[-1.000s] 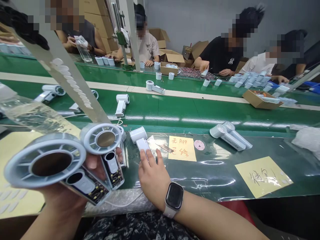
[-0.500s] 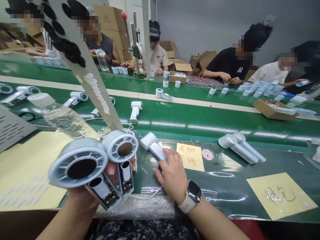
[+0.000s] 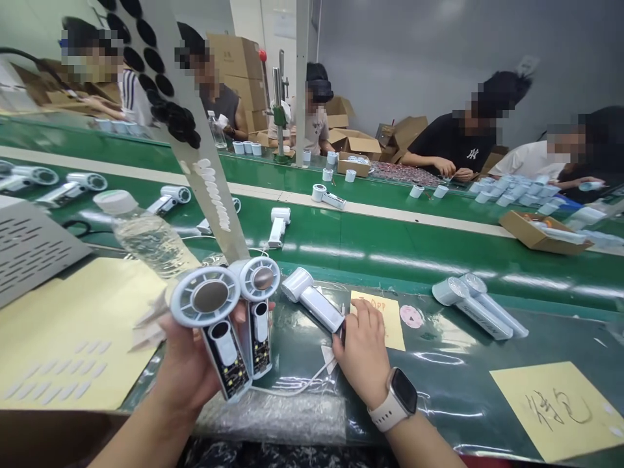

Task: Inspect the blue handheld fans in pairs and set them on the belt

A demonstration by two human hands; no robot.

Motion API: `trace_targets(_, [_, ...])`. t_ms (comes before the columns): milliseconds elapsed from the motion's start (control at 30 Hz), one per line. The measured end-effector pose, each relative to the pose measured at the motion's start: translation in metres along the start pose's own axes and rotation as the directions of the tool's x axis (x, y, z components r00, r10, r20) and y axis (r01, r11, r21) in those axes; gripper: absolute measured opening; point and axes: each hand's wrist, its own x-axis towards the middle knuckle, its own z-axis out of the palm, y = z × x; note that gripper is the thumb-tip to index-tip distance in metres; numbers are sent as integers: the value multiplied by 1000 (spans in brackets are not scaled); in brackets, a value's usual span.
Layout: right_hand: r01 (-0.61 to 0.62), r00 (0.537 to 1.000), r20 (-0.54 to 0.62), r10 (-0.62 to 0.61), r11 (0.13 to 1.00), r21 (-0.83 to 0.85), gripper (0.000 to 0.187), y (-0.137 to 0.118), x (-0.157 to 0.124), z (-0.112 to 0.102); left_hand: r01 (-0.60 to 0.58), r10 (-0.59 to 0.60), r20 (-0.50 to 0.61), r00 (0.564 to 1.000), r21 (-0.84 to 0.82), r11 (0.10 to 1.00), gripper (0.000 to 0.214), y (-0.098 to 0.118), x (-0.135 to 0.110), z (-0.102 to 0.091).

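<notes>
My left hand (image 3: 188,370) is closed round the handles of two small handheld fans (image 3: 229,312), held upright with their round heads facing me and circuit boards showing on the handles. My right hand (image 3: 363,354), wearing a white smartwatch, rests on the green mat with its fingers curled at the handle end of a third fan (image 3: 312,300) lying there. A thin white cable (image 3: 297,387) runs under that hand. Whether the fingers grip the fan's end is hard to see.
A water bottle (image 3: 146,234) lies by the yellow sheet (image 3: 63,331) at left. Two more fans (image 3: 475,305) lie at right near handwritten yellow notes (image 3: 556,406). A slanted metal strip (image 3: 205,175) crosses in front. Fans ride the green conveyor (image 3: 390,240); several people work across it.
The view has shifted left and pulled back. My left hand lowered the two fans away from the camera. My right hand slid down to the handle end of the lying fan.
</notes>
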Motion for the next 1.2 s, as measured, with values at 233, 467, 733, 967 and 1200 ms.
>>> trace_targets(233, [-18,999,-27,20,995,100,12,-2,9,3,-51,48,50,998,62,997,60,-4,-3,5])
trace_targets(467, [-102,995,14,102,965,242,13,2,26,-8,24,-18,111,994,-54,998,56,-5,-4,7])
trace_targets(733, [-360,894,448,-13,574,735,20,-23,-8,-30,58,-53,62,997,-93,994,60,-10,1,11])
trace_targets(967, [-595,720,642,-263,242,766,48,-48,-17,-39,-16,22,40,999,-139,990,59,-18,5,30])
trace_targets(1200, [-634,758,605,-244,-56,771,57,-76,-26,-28,-66,69,24,997,-113,991,61,-19,2,41])
